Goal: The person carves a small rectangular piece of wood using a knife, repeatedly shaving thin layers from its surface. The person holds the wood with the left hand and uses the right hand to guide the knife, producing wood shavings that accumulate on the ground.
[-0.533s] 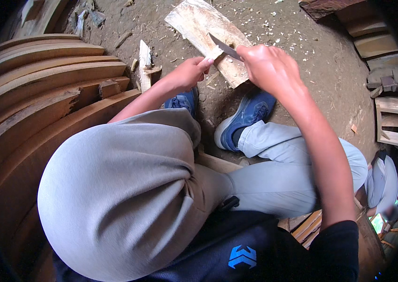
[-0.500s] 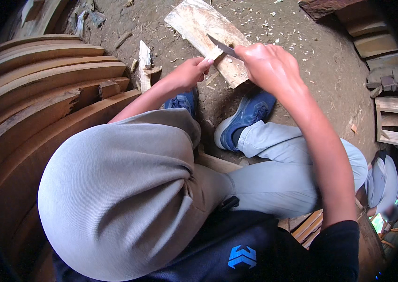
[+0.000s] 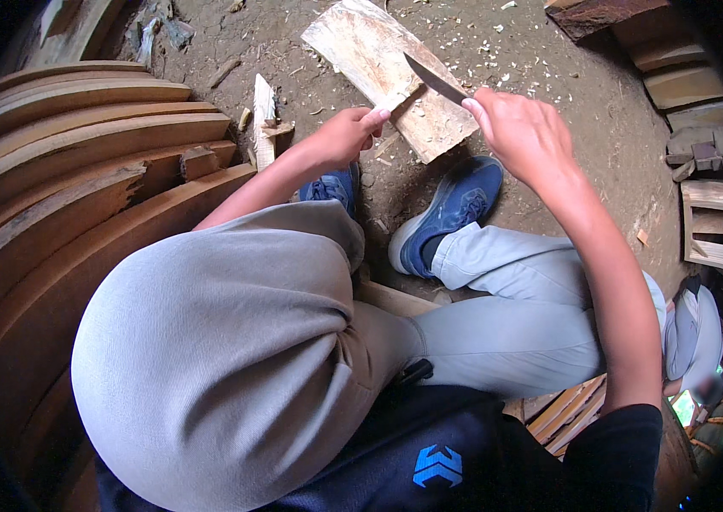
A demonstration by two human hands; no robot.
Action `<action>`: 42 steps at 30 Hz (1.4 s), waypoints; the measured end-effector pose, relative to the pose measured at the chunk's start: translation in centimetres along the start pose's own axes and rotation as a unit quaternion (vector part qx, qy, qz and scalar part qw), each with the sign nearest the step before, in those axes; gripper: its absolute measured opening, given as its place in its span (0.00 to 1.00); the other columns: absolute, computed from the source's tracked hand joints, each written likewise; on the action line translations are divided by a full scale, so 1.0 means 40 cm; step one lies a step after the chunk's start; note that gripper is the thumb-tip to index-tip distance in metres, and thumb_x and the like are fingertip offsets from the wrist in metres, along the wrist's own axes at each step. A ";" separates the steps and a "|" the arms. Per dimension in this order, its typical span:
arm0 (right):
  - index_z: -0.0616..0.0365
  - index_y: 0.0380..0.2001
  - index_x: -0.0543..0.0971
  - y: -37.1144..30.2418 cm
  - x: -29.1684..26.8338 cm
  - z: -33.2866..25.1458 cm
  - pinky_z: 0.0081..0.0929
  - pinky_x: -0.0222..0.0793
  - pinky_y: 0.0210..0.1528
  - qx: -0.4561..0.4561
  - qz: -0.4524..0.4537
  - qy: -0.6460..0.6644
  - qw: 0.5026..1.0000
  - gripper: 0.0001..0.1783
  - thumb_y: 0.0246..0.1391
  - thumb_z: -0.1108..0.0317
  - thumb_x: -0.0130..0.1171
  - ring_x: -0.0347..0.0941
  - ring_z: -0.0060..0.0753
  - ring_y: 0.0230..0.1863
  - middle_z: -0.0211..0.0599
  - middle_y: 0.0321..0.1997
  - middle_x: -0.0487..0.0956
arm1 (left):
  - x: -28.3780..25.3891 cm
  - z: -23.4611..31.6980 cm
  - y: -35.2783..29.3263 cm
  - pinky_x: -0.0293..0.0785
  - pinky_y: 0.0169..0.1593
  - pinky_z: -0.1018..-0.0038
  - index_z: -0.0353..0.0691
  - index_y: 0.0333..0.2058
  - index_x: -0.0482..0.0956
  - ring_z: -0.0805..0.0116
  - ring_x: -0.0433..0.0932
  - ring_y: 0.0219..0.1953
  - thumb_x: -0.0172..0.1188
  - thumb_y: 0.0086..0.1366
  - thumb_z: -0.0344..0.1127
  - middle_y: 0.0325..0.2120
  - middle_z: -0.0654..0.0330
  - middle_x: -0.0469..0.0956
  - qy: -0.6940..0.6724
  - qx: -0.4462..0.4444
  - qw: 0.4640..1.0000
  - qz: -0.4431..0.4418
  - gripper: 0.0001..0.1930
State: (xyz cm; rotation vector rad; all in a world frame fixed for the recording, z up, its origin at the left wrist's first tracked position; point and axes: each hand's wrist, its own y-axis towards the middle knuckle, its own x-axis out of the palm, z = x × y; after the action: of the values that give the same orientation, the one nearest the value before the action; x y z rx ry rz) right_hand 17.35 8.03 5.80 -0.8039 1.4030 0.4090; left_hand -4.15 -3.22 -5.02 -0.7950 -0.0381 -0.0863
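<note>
My right hand (image 3: 525, 135) is closed round the handle of a knife (image 3: 435, 78). Its dark blade points up and to the left, apart from the wood, over a pale, flat wooden board (image 3: 360, 43) on the ground. My left hand (image 3: 346, 136) pinches one end of a small, thin piece of wood (image 3: 401, 92) between thumb and fingers. The far end of that piece lies over or against the board; whether it touches cannot be made out. Fingers partly hide its near end.
Long planks (image 3: 97, 136) are stacked along the left. A split wood scrap (image 3: 264, 119) lies left of my shoes (image 3: 455, 205), and shavings litter the dirt floor (image 3: 583, 128). More timber (image 3: 686, 84) is piled at right, with another person (image 3: 696, 328) behind it at lower right.
My right hand has moved right with the knife, and the blade has come away from the small piece of wood. My left hand has hardly moved. The board has shifted slightly right.
</note>
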 end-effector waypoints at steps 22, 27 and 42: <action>0.56 0.34 0.75 0.027 0.101 0.016 0.47 0.73 0.33 -0.086 0.027 0.012 0.996 0.15 0.65 0.56 0.49 0.78 0.54 0.31 0.47 0.28 0.80 | -0.009 0.010 -0.009 0.44 0.17 0.79 0.51 0.27 0.64 0.83 0.48 0.14 0.42 0.72 0.62 0.16 0.77 0.53 -0.022 -0.040 0.998 -0.053 0.23; 0.55 0.34 0.75 0.029 0.104 0.026 0.48 0.73 0.33 -0.106 0.048 0.019 0.993 0.15 0.65 0.56 0.49 0.78 0.54 0.32 0.46 0.28 0.80 | -0.016 0.006 -0.006 0.45 0.16 0.77 0.50 0.28 0.66 0.83 0.50 0.13 0.43 0.72 0.61 0.16 0.75 0.56 -0.050 -0.033 0.996 -0.066 0.22; 0.59 0.34 0.71 0.022 0.133 0.014 0.48 0.73 0.33 -0.103 -0.014 -0.018 0.994 0.14 0.66 0.59 0.47 0.79 0.55 0.31 0.50 0.24 0.79 | -0.001 0.024 -0.018 0.44 0.17 0.78 0.51 0.28 0.63 0.83 0.48 0.14 0.40 0.74 0.61 0.16 0.76 0.53 0.007 -0.029 0.999 -0.034 0.22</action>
State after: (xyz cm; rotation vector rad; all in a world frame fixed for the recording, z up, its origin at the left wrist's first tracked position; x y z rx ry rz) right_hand 18.00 7.96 0.43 -0.9789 1.3288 0.5507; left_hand -4.27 -3.03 -3.82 -0.8503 -0.0507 -0.1580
